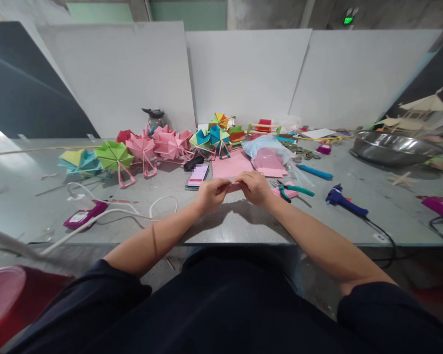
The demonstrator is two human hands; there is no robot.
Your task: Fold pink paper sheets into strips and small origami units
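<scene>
Both my hands hold a small strip of folded pink paper (235, 187) just above the table, in front of me. My left hand (213, 192) pinches its left end, and my right hand (254, 188) grips the right end; the fingers cover much of it. Beyond them lie flat pink paper sheets (232, 165). Just right of my right hand, teal-handled pliers (293, 189) rest on another pink piece. A phone (198, 175) with a lit screen lies beyond my left hand.
Folded paper umbrellas in pink (142, 146), green (114, 155) and blue-yellow (80, 162) stand at the left. White cables (121, 211) cross the table near a purple device (84, 215). A blue glue gun (345, 201) and a metal bowl (395, 147) are at the right.
</scene>
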